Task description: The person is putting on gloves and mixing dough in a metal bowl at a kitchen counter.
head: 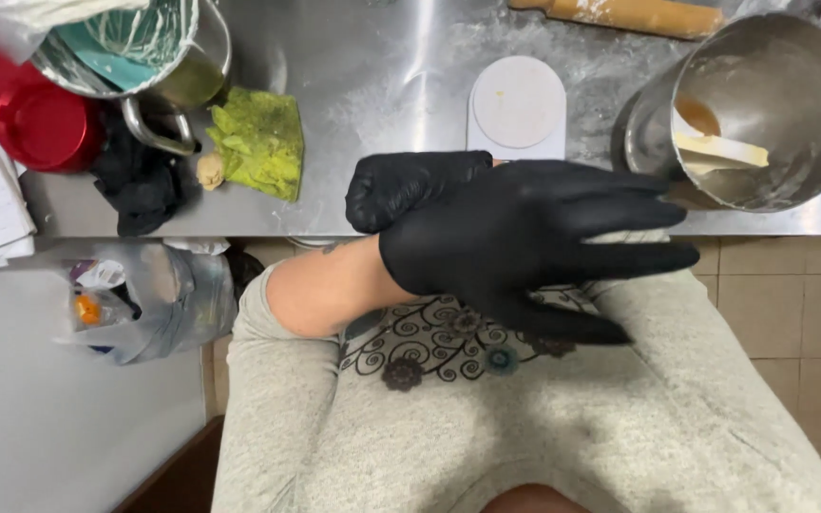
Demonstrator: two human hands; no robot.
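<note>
Both my hands wear black gloves and hover over my lap, in front of the steel counter (382, 66). My left hand (525, 242) reaches across from the left on a bare forearm, fingers spread and pointing right, holding nothing. My right hand (406, 188) is closed in a fist at the left wrist, apparently pinching the cuff of the left glove. Its arm is hidden behind the left hand. Just beyond the hands, a white round kitchen scale (517, 104) sits on the floury counter.
A steel mixing bowl (810, 57) holding a pale spatula (719, 149) stands at right, below a wooden rolling pin (634, 14). At left are a green cloth (258, 141), a dough lump (209, 171), a black cloth (140, 185), a handled pot (159, 128) and a red container (40, 123). A plastic bag (144, 299) hangs below.
</note>
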